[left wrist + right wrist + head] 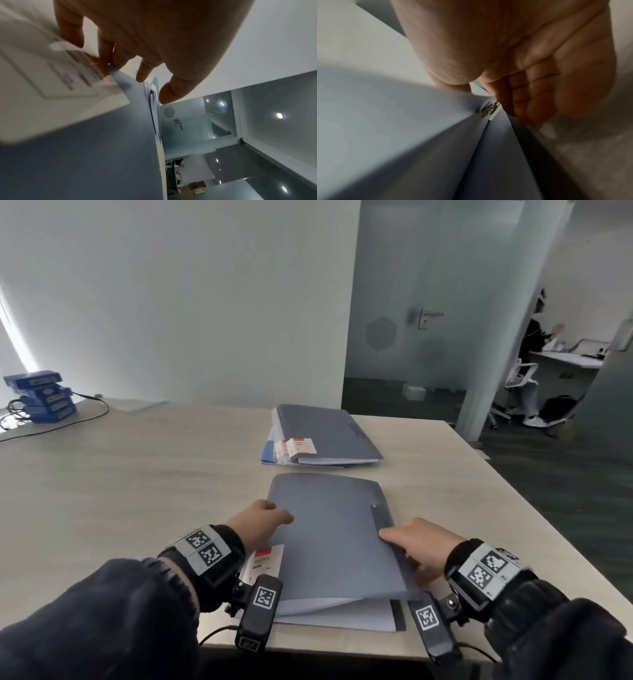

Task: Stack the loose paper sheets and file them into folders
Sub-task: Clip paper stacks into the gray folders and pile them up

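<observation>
Left hand (263,517): my fingers loosely straight, resting on the folder (329,535) at its left edge.
Folder: on the table (137,491) before me, sheets (339,616) inside; I judge it light, floppy and slick.
Right hand (418,546): apparently pinching the cover's right edge, which I judge the best hold.

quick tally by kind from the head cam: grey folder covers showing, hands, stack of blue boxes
grey folder covers: 2 (near folder, top of far pile)
hands: 2 (left hand, right hand)
stack of blue boxes: 1
total: 5
</observation>
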Demonstrator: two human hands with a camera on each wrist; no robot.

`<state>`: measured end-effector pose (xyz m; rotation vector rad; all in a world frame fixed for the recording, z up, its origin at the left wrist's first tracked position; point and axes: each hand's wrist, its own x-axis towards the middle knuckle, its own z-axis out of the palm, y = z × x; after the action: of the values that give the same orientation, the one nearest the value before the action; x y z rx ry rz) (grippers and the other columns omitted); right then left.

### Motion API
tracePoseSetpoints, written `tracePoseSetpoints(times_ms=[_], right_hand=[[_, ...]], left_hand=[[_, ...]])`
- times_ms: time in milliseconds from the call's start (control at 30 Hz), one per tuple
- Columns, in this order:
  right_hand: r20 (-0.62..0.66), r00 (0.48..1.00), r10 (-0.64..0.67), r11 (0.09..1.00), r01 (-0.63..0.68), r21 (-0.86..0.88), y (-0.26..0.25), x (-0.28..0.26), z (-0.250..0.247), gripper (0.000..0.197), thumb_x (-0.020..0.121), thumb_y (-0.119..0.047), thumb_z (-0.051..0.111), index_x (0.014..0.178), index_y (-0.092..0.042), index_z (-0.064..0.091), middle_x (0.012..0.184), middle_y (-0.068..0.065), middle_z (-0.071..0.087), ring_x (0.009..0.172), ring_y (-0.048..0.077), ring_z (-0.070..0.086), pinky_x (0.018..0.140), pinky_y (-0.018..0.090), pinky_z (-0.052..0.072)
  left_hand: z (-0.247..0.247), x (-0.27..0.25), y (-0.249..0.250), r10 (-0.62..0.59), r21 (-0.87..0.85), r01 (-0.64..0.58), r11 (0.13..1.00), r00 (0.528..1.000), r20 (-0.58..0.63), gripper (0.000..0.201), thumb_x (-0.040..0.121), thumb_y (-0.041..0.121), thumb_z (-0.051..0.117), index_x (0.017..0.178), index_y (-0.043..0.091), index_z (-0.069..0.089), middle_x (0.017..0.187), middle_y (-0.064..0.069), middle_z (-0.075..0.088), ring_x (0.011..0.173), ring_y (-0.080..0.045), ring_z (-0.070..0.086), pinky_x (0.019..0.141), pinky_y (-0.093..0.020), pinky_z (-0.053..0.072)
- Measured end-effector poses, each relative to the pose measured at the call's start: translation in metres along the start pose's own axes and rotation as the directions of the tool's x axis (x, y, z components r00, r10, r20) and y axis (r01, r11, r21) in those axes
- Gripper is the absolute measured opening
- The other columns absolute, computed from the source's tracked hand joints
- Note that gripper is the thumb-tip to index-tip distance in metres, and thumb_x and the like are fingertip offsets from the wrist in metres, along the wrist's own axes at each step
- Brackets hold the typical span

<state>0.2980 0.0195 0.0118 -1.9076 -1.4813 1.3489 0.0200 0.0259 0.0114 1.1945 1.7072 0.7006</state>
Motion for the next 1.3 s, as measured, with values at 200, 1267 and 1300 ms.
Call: tracePoseSetpoints(times_ms=[200,1267,1300], right_hand=[[0.049,0.999,-0.01,0.999,0.011,-0.035,0.015,0.008,0.002,0.039,0.096,-0.04,0.062,0.1,-0.001,0.065,0.087,0.016,0.056,0.065,0.026,0.056,0.051,0.026,0.045],[-0.184,0.962,-0.202,0.825,0.268,0.498,-0.021,0.071,0.007,0.015,0.095,-0.013,0.06,0.109,-0.018,0.064,0.099,0.006,0.075,0.085,0.024,0.07,0.063,0.032,0.051],[-0.204,0.962,-0.184,0.819,0.265,0.509,-0.024,0.078,0.003,0.014,0.095,-0.013,0.06,0.107,-0.017,0.065,0.096,0.005,0.074,0.082,0.024,0.068,0.062,0.03,0.048]], left_hand=[[-0.013,0.018,-0.016,-0.117,-0.26,0.099,0.961,0.992,-0.052,0.063,0.087,0.015,0.07,0.145,0.011,0.046,0.122,-0.015,0.061,0.099,-0.035,0.063,0.073,-0.04,0.052],[-0.024,0.071,0.025,0.212,-0.669,-0.232,0.706,0.971,-0.113,0.048,0.092,0.007,0.07,0.134,0.015,0.048,0.106,-0.018,0.073,0.073,-0.029,0.075,0.063,-0.042,0.061],[-0.022,0.075,0.029,0.229,-0.665,-0.214,0.715,0.971,-0.067,0.049,0.091,0.004,0.071,0.133,0.016,0.049,0.108,-0.018,0.073,0.075,-0.029,0.075,0.063,-0.04,0.061]])
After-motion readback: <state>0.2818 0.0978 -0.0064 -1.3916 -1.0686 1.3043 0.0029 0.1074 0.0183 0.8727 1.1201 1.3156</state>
